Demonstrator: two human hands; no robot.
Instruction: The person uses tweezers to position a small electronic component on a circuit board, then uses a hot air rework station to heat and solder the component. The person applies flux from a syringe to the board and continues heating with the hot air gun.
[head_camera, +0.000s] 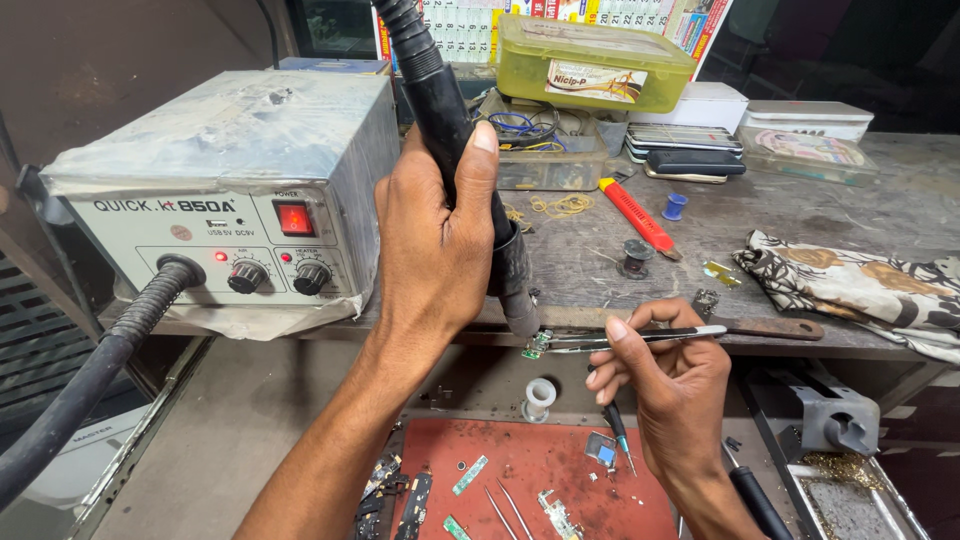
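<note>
Two hands work: our left hand (435, 235) grips the hot air tool (465, 150), right hand (670, 385) pinches tweezers (640, 337) holding a tiny board (536, 345)

Scuffed grey workbench (800, 215), pretty cluttered; grey boxy hot-air station (215, 190) with two knobs and a lit red switch sitting at the left end; yellow-green lidded plastic box (590, 62) at the back; red-handled cutter (637, 216) lying mid-bench, small blue spool (675, 206) just beside it; patterned brown-and-white cloth (850, 285) bunched at the right; lower down, red work mat (550, 480) scattered with small circuit board bits.
</note>
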